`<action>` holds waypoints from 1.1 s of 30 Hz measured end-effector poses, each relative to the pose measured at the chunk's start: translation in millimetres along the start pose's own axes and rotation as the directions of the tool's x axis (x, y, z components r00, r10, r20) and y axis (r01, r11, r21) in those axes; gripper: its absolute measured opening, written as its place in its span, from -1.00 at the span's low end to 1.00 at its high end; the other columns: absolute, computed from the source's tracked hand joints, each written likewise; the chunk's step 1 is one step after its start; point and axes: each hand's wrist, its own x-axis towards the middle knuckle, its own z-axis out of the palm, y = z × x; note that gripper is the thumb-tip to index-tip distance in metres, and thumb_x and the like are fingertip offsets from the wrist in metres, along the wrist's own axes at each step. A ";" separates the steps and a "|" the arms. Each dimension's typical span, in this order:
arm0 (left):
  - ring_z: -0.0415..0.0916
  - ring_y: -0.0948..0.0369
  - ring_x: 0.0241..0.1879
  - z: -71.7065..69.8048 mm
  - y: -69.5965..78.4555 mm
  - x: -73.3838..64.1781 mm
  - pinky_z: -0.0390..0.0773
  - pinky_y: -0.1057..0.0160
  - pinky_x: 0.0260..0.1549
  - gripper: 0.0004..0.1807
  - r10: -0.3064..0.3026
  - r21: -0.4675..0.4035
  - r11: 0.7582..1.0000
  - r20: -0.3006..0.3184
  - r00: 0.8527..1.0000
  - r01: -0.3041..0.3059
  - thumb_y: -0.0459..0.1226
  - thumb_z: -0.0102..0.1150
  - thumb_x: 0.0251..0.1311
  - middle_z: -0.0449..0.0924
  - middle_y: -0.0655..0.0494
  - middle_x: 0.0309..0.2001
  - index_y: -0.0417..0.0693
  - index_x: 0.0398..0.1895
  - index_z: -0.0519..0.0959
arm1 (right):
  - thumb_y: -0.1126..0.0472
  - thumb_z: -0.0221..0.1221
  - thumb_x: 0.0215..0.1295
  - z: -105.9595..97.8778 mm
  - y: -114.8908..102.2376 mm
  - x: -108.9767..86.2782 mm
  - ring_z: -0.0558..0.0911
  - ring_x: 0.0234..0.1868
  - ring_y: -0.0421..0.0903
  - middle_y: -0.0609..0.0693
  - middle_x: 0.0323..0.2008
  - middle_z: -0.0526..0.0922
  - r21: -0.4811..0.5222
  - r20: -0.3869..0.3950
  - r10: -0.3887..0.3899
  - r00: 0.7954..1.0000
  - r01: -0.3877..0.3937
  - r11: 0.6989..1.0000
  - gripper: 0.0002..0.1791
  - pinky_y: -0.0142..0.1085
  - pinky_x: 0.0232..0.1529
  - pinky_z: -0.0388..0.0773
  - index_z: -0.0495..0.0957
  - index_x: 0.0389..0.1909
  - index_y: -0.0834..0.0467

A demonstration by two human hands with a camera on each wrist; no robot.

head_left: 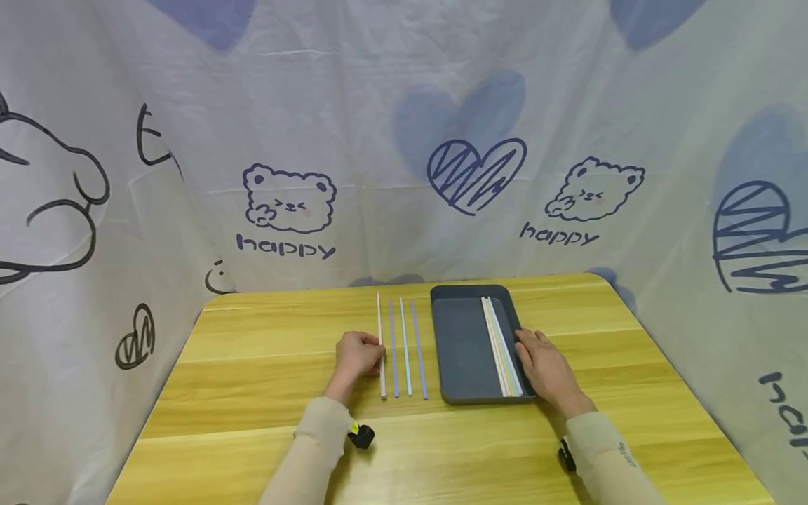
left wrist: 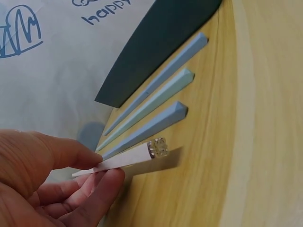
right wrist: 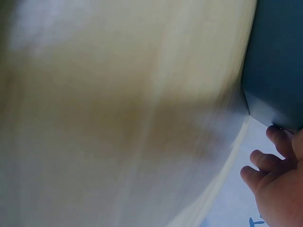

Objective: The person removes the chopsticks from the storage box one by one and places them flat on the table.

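My left hand (head_left: 360, 353) pinches a pale pink chopstick (left wrist: 125, 158) between thumb and fingers. Its thick end carries a clear, glittery tip and casts a shadow on the wood. To its right lie a violet-blue chopstick (head_left: 394, 358), a light blue one (head_left: 405, 354) and another violet-blue one (head_left: 419, 358), roughly parallel. Beyond them is a dark grey tray (head_left: 457, 351). Several chopsticks (head_left: 499, 347), white, yellow and light blue, lie together along its right side. My right hand (head_left: 550, 368) touches the tray's right rim, its fingers loosely spread in the right wrist view.
The wooden table (head_left: 252, 393) has a light, striped grain. A white curtain (head_left: 372, 140) with blue hearts and bear drawings hangs behind the table and on both sides. Each wrist wears a small black camera, one by the left sleeve (head_left: 322, 428), one by the right.
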 end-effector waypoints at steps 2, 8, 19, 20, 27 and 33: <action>0.68 0.16 -0.60 0.6 -0.5 0.4 0.81 0.18 -0.54 -0.85 0.001 0.006 1.000 -0.002 1.000 -0.001 -0.51 0.32 0.16 0.77 -0.19 -0.36 -0.39 -0.19 0.70 | 0.19 -0.05 0.69 0.0 0.7 0.2 0.37 0.46 0.51 0.39 0.43 0.46 0.000 0.001 0.001 1.000 -0.001 1.000 -0.51 0.36 0.47 0.36 0.42 0.43 0.40; 0.70 0.16 -0.61 1.9 1.8 -1.1 0.81 0.20 -0.54 -0.84 0.016 0.071 0.997 -0.011 1.000 -0.015 -0.52 0.34 0.16 0.78 -0.26 -0.29 -0.41 -0.18 0.71 | 0.18 -0.06 0.70 1.7 2.8 -0.3 0.37 0.46 0.51 0.39 0.42 0.47 0.007 -0.002 -0.001 1.000 0.001 1.000 -0.51 0.37 0.47 0.36 0.42 0.43 0.39; 0.70 0.16 -0.61 3.6 4.0 -2.4 0.79 0.24 -0.56 -0.83 0.021 0.124 0.992 -0.026 0.999 -0.018 -0.51 0.37 0.18 0.78 -0.28 -0.28 -0.41 -0.16 0.72 | 0.18 -0.05 0.70 1.9 4.4 0.8 0.38 0.46 0.51 0.38 0.42 0.49 0.014 -0.018 -0.008 1.000 0.008 1.000 -0.52 0.37 0.45 0.38 0.44 0.43 0.37; 0.69 0.17 -0.63 3.5 4.0 -2.4 0.79 0.24 -0.57 -0.84 0.025 0.126 0.992 -0.028 0.999 -0.021 -0.51 0.37 0.18 0.78 -0.27 -0.28 -0.41 -0.17 0.72 | 0.17 -0.05 0.70 1.8 4.2 1.0 0.38 0.46 0.50 0.38 0.42 0.49 0.014 -0.016 -0.007 1.000 0.007 1.000 -0.52 0.37 0.46 0.38 0.43 0.43 0.37; 0.68 0.19 -0.65 4.4 2.3 -2.8 0.78 0.24 -0.60 -0.85 0.059 0.140 0.989 -0.041 0.997 -0.053 -0.49 0.40 0.17 0.80 -0.24 -0.32 -0.38 -0.20 0.72 | 0.17 -0.05 0.70 1.0 3.8 0.6 0.36 0.48 0.49 0.37 0.43 0.47 0.014 0.000 0.005 1.000 -0.005 1.000 -0.51 0.36 0.47 0.36 0.42 0.45 0.36; 0.69 0.19 -0.63 5.1 0.4 -2.8 0.78 0.24 -0.58 -0.85 0.073 0.147 0.987 -0.046 0.996 -0.065 -0.48 0.40 0.18 0.80 -0.23 -0.32 -0.38 -0.19 0.73 | 0.18 -0.04 0.70 1.2 3.7 0.0 0.37 0.47 0.50 0.37 0.42 0.48 0.014 -0.012 -0.001 1.000 0.002 1.000 -0.52 0.36 0.46 0.38 0.43 0.44 0.37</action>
